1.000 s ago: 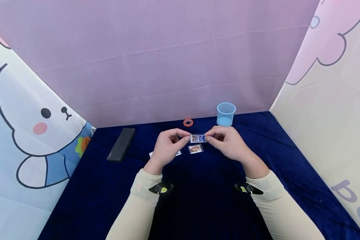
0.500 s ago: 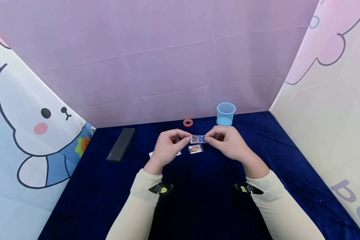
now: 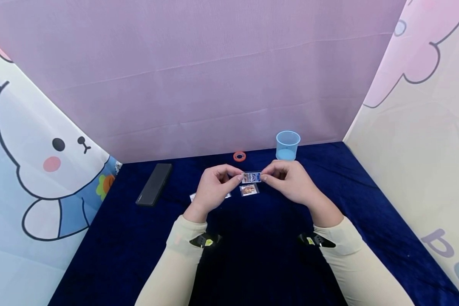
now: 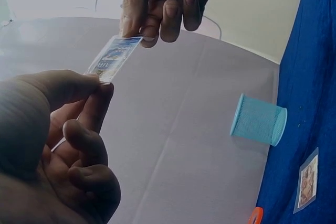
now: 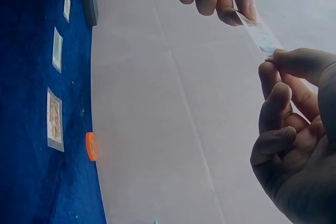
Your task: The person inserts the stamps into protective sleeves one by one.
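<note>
Between my two hands, raised above the blue cloth, is a small blue-and-brown stamp in a clear sleeve (image 3: 251, 177). My left hand (image 3: 215, 186) pinches its left end between thumb and index finger. The right end is pinched the same way by my right hand (image 3: 290, 180). In both wrist views the other fingers are curled loosely below the pinch. A brown-toned sleeved stamp (image 3: 249, 190) lies on the cloth just below the held one. Two more sleeved pieces, a pale one (image 5: 57, 50) and a smaller one (image 5: 67, 7), lie in line with it, partly covered by my left hand in the head view.
A black oblong case (image 3: 154, 185) lies at the left of the cloth (image 3: 248, 255). At the back are an orange tape roll (image 3: 239, 156) and a light-blue mesh cup (image 3: 288, 145), near the mauve back curtain (image 3: 214, 85). Printed curtains hang on both sides.
</note>
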`<state>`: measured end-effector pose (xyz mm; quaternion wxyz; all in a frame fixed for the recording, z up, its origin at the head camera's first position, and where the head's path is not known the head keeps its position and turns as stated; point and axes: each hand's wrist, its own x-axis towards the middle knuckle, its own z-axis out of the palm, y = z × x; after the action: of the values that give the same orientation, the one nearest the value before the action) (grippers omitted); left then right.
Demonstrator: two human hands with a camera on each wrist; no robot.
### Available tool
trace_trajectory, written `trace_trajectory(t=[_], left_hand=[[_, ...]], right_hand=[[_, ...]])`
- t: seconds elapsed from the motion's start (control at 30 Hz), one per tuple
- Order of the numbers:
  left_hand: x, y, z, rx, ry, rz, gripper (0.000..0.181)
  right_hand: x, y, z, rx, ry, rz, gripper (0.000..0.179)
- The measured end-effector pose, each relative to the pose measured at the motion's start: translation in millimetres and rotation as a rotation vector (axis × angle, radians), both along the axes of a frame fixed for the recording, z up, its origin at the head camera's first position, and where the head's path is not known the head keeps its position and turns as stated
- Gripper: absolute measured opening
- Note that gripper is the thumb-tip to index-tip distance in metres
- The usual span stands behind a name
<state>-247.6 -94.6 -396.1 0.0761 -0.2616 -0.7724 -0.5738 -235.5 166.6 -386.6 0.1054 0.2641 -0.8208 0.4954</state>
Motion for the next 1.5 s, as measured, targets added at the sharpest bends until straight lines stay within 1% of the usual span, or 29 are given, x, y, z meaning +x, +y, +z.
trace_trajectory(t=[0.2, 0.43, 0.5, 0.63, 0.73, 0.83, 1.03, 1.27, 1.5], left_hand=[[0.6, 1.3, 0.6, 0.021, -0.009, 0.019, 0.006], [1.8, 3.2, 3.7, 0.017, -0.026, 0.046, 0.009], [4.7, 3.9, 8.1, 0.020, -0.025, 0.050, 0.009], [14.7, 5.9, 22.2, 0.043, -0.022, 0.046, 0.007], [18.0, 8.2, 26.7, 0.058, -0.022, 0.036, 0.007], [15.7, 10.4, 23.6, 0.063, -0.023, 0.029, 0.007], [11.2, 14.3, 18.6, 0.055, -0.038, 0.034, 0.007], [-15.2, 17.3, -17.4, 0.034, -0.054, 0.042, 0.005], [-22.9, 25.7, -29.5, 0.010, -0.079, 0.049, 0.004]], right_hand=[[-1.0, 2, 0.0, -0.005, 0.006, 0.006, 0.005], [-1.3, 6, 1.4, -0.004, -0.005, -0.015, 0.006], [-1.6, 6, 1.4, -0.007, -0.008, -0.021, 0.006], [-2.1, 7, 1.9, -0.037, -0.011, -0.042, 0.009], [-3.3, 9, 1.9, -0.055, -0.007, -0.065, 0.010], [-4.4, 12, 2.2, -0.063, 0.002, -0.081, 0.009], [-7.2, 19, 2.8, -0.081, 0.014, -0.108, 0.007], [-11.7, 28, 1.4, -0.090, 0.025, -0.168, 0.005], [-18.3, 35, -2.9, -0.073, 0.037, -0.203, 0.005]])
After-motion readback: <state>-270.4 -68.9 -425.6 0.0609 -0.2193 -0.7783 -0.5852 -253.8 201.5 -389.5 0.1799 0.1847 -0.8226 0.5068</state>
